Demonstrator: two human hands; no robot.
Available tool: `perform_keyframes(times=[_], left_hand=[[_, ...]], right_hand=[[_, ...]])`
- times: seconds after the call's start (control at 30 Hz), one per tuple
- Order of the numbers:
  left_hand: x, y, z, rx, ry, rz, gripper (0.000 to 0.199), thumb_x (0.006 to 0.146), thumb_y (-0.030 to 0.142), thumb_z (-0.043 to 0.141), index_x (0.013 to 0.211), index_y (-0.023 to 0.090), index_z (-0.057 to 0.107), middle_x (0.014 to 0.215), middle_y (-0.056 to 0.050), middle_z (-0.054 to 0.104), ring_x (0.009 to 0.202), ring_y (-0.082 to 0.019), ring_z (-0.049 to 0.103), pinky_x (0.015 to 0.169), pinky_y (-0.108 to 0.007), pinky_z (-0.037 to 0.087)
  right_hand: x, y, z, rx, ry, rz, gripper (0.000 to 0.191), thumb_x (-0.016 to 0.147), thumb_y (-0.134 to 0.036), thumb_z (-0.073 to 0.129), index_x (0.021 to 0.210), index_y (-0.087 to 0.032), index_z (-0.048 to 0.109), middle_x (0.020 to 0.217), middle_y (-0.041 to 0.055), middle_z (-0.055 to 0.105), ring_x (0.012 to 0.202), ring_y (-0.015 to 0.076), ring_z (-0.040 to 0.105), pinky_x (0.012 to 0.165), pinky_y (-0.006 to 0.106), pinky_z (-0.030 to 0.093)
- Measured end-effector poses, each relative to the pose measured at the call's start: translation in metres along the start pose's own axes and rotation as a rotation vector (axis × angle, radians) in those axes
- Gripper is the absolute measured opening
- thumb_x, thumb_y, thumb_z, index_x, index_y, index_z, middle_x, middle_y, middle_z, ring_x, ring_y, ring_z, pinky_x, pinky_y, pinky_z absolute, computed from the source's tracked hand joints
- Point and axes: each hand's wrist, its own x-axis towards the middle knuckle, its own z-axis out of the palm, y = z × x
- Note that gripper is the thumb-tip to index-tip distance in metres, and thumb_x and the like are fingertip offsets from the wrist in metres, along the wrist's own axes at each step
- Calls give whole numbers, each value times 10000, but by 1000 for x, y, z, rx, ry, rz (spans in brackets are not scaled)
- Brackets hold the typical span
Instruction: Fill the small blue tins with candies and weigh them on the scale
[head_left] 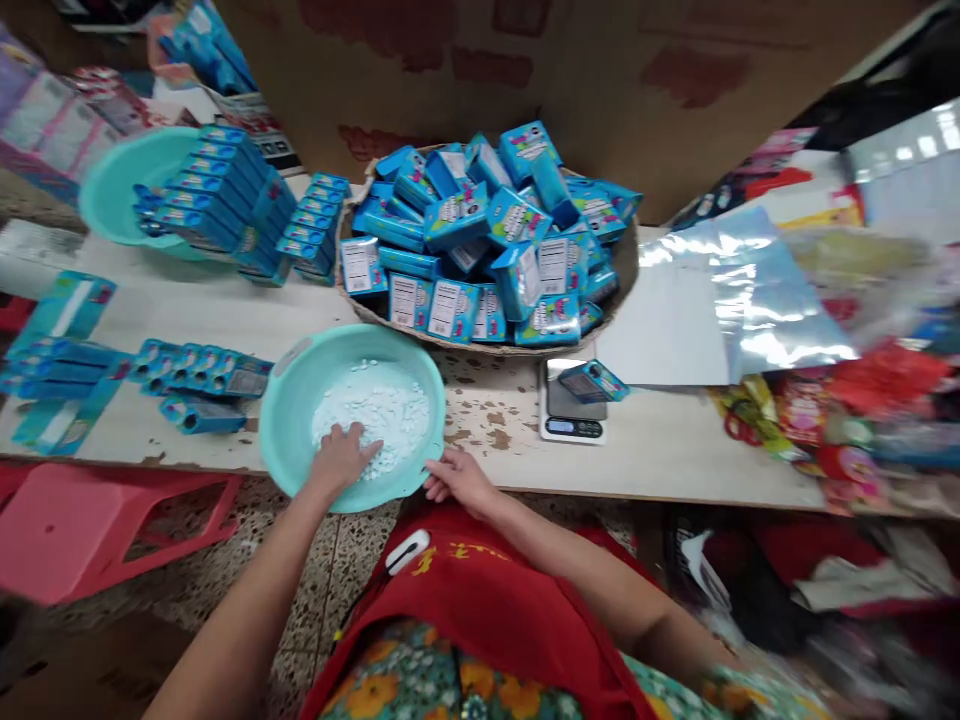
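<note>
A turquoise basin (279, 440) stands at the table's front edge with many small white pieces (390, 405) spread over its bottom. My left hand (343, 462) reaches inside, fingers apart, its tips touching the white pieces. At the basin's right rim, my right hand (457, 478) pinches the edge between thumb and fingers. Right of it, a small blue box (592, 381) lies tilted on a digital scale (571, 428). Behind the basin, a cardboard tray (630, 290) is heaped with blue printed boxes (457, 215).
Blue boxes stand in rows (202, 372) on the left, near a second turquoise basin (112, 190). Shiny silver sheets (772, 290) and colourful packets (802, 405) lie on the right. A red stool (67, 520) is at lower left. A large carton (600, 80) rises behind.
</note>
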Motion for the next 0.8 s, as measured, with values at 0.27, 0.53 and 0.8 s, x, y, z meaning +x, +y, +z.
perform_keyframes(times=[0.27, 0.53, 0.8], left_hand=[[-1, 68, 8, -291, -284, 86, 391, 852, 505, 327, 955, 205, 556, 964, -104, 637, 942, -267, 592, 790, -336, 413], [13, 78, 6, -413, -137, 11, 350, 805, 503, 392, 712, 206, 554, 736, -62, 627, 754, -230, 576, 691, -303, 386], [11, 47, -11, -1609, -76, -202, 201, 685, 380, 558, 678, 182, 529, 677, -2, 590, 605, -153, 555, 550, -265, 436]], right_hand=[[2, 4, 8, 82, 78, -23, 500, 651, -641, 658, 718, -184, 466, 551, -31, 593, 450, 101, 584, 415, 191, 439], [2, 1, 5, 16, 33, -36, 412, 714, -555, 648, 738, -187, 463, 603, -19, 598, 466, 113, 581, 436, 216, 450], [-52, -40, -110, -643, 985, -727, 401, 795, -425, 623, 1104, -183, 542, 1076, 119, 580, 975, 235, 546, 798, 391, 487]])
